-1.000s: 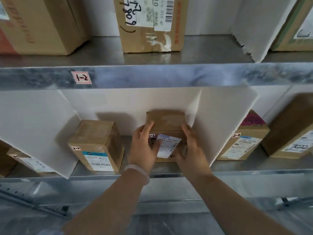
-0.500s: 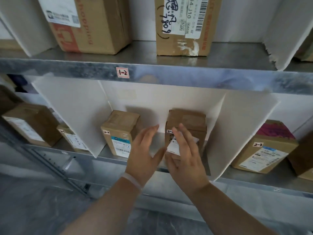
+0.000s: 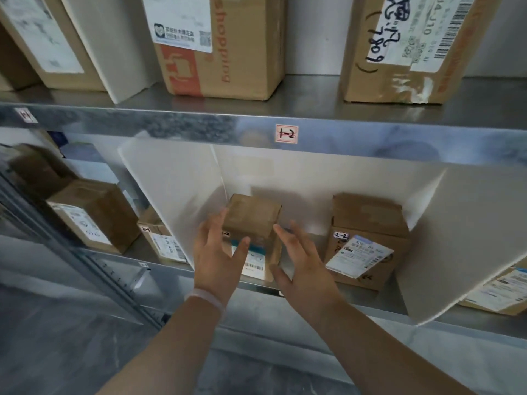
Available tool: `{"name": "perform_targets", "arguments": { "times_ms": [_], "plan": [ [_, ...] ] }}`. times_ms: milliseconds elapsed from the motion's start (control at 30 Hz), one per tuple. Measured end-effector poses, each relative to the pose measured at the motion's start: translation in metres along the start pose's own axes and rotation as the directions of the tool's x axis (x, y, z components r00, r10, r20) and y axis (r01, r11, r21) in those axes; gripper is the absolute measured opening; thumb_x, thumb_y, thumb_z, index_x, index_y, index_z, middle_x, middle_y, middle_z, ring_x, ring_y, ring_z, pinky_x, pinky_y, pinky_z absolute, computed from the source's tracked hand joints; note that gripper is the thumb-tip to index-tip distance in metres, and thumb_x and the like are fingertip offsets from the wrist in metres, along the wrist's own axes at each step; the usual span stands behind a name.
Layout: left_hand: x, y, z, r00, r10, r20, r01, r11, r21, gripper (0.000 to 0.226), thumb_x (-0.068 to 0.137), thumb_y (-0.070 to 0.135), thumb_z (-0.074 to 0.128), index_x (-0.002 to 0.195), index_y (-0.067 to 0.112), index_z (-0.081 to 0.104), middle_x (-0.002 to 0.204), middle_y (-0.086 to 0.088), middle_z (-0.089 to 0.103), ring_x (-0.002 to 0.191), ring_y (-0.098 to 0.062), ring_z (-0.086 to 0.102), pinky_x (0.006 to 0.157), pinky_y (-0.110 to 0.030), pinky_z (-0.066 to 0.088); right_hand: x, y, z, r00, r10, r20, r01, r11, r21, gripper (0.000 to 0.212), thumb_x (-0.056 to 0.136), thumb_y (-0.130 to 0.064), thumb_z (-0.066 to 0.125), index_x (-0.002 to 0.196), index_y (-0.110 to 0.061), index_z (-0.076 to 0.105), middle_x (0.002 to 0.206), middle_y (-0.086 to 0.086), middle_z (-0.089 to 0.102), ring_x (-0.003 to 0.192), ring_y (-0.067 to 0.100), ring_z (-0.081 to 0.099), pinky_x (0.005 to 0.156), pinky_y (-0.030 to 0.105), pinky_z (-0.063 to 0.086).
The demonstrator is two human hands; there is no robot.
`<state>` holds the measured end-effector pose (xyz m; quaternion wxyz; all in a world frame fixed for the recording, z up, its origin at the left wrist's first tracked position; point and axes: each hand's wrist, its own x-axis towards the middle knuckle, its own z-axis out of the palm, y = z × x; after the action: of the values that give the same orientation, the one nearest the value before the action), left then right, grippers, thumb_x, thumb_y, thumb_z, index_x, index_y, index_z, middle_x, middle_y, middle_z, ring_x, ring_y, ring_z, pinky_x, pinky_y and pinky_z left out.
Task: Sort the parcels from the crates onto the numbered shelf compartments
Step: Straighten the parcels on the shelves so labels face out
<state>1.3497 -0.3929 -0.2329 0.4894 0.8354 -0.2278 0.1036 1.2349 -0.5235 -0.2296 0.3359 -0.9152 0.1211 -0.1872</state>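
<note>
Seemingly the step in hand is settling parcels into a compartment. In the head view, two brown parcels stand on the lower shelf directly below the 1-2 tag (image 3: 286, 134), between two white dividers. The left parcel (image 3: 252, 220), below and slightly left of the tag, shows a teal-banded label. The 2-2 parcel (image 3: 368, 223), below and right of the tag, carries a crooked white label.

The left hand (image 3: 216, 253) and right hand (image 3: 303, 259) are apart, fingers spread and straight, flanking the left parcel. Neither curls round it, and I cannot tell whether the fingertips touch the cardboard. I judge the next move calls either for closing both hands on it to square it up, or for going to the crates for another.

No crates are in view. The left parcel's small sticker is half covered by fingers and unreadable. Label print is blurred, and the boxes above the tag are cut off at the top.
</note>
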Motion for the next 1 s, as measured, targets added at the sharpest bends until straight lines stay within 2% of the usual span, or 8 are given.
{"name": "perform_targets", "arguments": {
  "times_ms": [100, 233, 400, 533, 633, 733, 833, 1000],
  "plan": [
    [0.019, -0.017, -0.001, 0.988, -0.044, 0.145, 0.058, 0.994, -0.089, 0.064, 0.087, 0.014, 0.073, 0.143, 0.028, 0.043, 0.127, 0.001, 0.046, 0.111, -0.023, 0.055, 0.098, -0.04, 0.052, 0.012, -0.006, 0.024, 0.998, 0.059, 0.029, -0.059, 0.998, 0.014, 0.074, 0.093, -0.031, 0.059, 0.148, -0.048, 0.013, 0.158, -0.022, -0.001, 0.141, -0.001, 0.016, 0.108, 0.021, 0.025],
    [0.034, -0.03, 0.005, 0.985, -0.025, 0.173, 0.05, 0.989, -0.141, 0.053, 0.082, 0.01, 0.077, 0.127, 0.03, 0.057, 0.117, 0.013, 0.044, 0.109, -0.017, 0.055, 0.097, -0.04, 0.053, 0.023, -0.001, 0.044, 0.99, 0.119, -0.07, -0.114, 0.991, 0.071, 0.072, 0.091, -0.022, 0.063, 0.146, -0.045, 0.023, 0.157, -0.026, 0.003, 0.134, -0.013, 0.018, 0.106, 0.017, 0.031],
    [0.053, -0.035, 0.02, 0.977, -0.012, 0.214, 0.05, 0.984, -0.173, 0.05, 0.081, 0.016, 0.078, 0.123, 0.034, 0.057, 0.119, 0.005, 0.044, 0.111, -0.017, 0.053, 0.099, -0.04, 0.05, 0.037, 0.011, 0.049, 0.972, 0.169, -0.163, -0.154, 0.983, 0.102, 0.072, 0.087, -0.013, 0.066, 0.144, -0.039, 0.031, 0.157, -0.02, 0.014, 0.137, -0.005, 0.03, 0.106, 0.023, 0.04],
    [0.065, -0.039, 0.027, 0.964, -0.005, 0.265, 0.056, 0.981, -0.185, 0.05, 0.084, 0.02, 0.076, 0.126, 0.038, 0.055, 0.125, 0.003, 0.044, 0.116, -0.017, 0.05, 0.101, -0.04, 0.05, 0.046, 0.013, 0.05, 0.966, 0.176, -0.191, -0.17, 0.984, 0.047, 0.075, 0.085, -0.01, 0.068, 0.145, -0.034, 0.03, 0.158, -0.011, 0.017, 0.128, -0.028, 0.009, 0.1, 0.0, 0.024],
    [0.069, -0.041, 0.029, 0.955, -0.009, 0.298, 0.068, 0.98, -0.187, 0.049, 0.086, 0.022, 0.074, 0.127, 0.039, 0.053, 0.129, 0.002, 0.043, 0.121, -0.019, 0.047, 0.103, -0.04, 0.048, 0.047, 0.011, 0.052, 0.961, 0.198, -0.192, -0.197, 0.98, 0.026, 0.08, 0.084, -0.011, 0.07, 0.145, -0.036, 0.026, 0.158, -0.015, 0.013, 0.126, -0.029, 0.008, 0.1, 0.001, 0.024],
    [0.07, -0.041, 0.025, 0.944, -0.005, 0.329, 0.071, 0.979, -0.19, 0.051, 0.087, 0.021, 0.073, 0.131, 0.036, 0.052, 0.134, 0.001, 0.042, 0.124, -0.019, 0.043, 0.105, -0.036, 0.046, 0.048, 0.006, 0.053, 0.957, 0.211, -0.2, -0.217, 0.976, -0.01, 0.084, 0.083, -0.017, 0.073, 0.147, -0.038, 0.023, 0.159, -0.016, 0.011, 0.129, -0.025, 0.008, 0.102, 0.008, 0.027],
    [0.068, -0.043, 0.018, 0.931, 0.04, 0.363, 0.035, 0.98, -0.197, 0.063, 0.088, 0.022, 0.073, 0.143, 0.03, 0.044, 0.14, -0.002, 0.04, 0.13, -0.019, 0.041, 0.109, -0.034, 0.041, 0.042, -0.004, 0.05, 0.952, 0.257, -0.167, -0.274, 0.957, -0.092, 0.094, 0.085, -0.027, 0.072, 0.149, -0.046, 0.006, 0.16, -0.019, -0.001, 0.135, -0.01, 0.009, 0.105, 0.018, 0.027],
    [0.047, -0.051, -0.009, 0.907, 0.203, 0.368, -0.146, 0.973, -0.178, 0.071, 0.087, 0.021, 0.075, 0.148, 0.026, 0.039, 0.15, -0.005, 0.037, 0.139, -0.013, 0.031, 0.116, -0.028, 0.031, 0.021, -0.026, 0.051, 0.955, 0.212, -0.208, -0.253, 0.947, -0.197, 0.095, 0.085, -0.032, 0.07, 0.149, -0.044, 0.002, 0.161, -0.014, 0.003, 0.145, 0.012, 0.017, 0.112, 0.033, 0.029]
  ]
}}
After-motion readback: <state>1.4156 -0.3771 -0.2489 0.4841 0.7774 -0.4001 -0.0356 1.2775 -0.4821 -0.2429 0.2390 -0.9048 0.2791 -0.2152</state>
